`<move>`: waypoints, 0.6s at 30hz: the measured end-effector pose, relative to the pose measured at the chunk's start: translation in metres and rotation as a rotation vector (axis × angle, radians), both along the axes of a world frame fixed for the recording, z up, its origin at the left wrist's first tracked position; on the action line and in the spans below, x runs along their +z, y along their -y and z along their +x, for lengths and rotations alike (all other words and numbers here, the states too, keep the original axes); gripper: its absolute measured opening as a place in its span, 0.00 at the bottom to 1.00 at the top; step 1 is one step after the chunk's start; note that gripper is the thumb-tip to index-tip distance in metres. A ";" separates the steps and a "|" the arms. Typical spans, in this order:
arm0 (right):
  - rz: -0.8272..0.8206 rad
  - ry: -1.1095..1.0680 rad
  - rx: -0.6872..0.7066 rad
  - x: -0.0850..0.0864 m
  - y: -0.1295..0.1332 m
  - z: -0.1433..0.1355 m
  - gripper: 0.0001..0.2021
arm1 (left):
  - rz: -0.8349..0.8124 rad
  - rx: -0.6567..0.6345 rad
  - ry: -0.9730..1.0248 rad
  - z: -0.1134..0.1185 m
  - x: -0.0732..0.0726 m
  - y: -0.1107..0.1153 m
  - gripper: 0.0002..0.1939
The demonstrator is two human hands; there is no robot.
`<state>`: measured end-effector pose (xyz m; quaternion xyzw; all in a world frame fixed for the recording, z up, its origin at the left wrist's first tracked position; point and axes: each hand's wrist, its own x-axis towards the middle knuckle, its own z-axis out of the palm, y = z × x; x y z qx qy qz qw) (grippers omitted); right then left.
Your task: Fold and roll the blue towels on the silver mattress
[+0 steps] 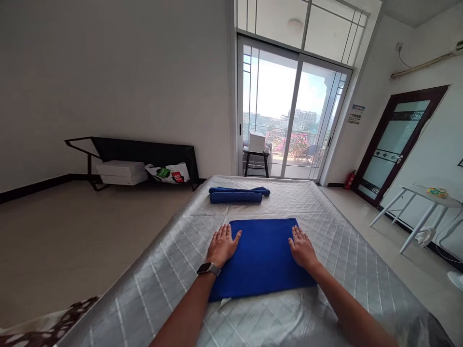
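Observation:
A blue cloth (pixel 262 260) lies flat, roughly rectangular, on a silver quilted cover (pixel 166 270). My left hand (pixel 222 246) rests at its left edge, fingers extended and palm down, with a watch (pixel 209 269) on the wrist. On the cloth's right edge lies my right hand (pixel 302 246), also palm down with its fingers stretched out. Neither hand grips anything. Farther back on the cover sits a rolled blue cloth (pixel 236 197), with another blue cloth (pixel 265 191) just behind it.
A black frame (pixel 144 150) holding white boxes (pixel 121 172) and a printed bag (pixel 170 173) stands by the left wall. Sliding glass doors (pixel 289 115) are behind the bed. A small white table (pixel 430 195) stands right, near a fire extinguisher (pixel 349 180).

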<state>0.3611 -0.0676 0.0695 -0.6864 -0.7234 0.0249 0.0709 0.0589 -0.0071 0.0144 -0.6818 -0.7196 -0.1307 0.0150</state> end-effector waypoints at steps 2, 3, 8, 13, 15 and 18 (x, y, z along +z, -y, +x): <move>-0.043 -0.027 0.002 -0.006 0.007 0.000 0.32 | -0.006 0.003 -0.009 -0.001 -0.001 0.000 0.40; -0.053 -0.039 -0.004 -0.008 0.009 0.000 0.32 | -0.014 0.006 -0.015 -0.002 -0.001 0.001 0.39; -0.063 -0.093 -0.018 -0.009 0.010 -0.004 0.33 | -0.024 0.007 -0.048 -0.009 0.002 0.004 0.39; -0.075 -0.156 -0.017 -0.014 0.007 -0.007 0.32 | -0.005 -0.011 -0.079 -0.002 0.019 0.006 0.39; -0.080 -0.174 -0.013 -0.014 0.007 -0.008 0.32 | 0.044 -0.105 -0.077 0.023 0.026 0.010 0.39; -0.085 -0.180 -0.004 -0.012 0.008 -0.008 0.32 | 0.063 -0.359 -0.107 0.084 0.025 0.019 0.36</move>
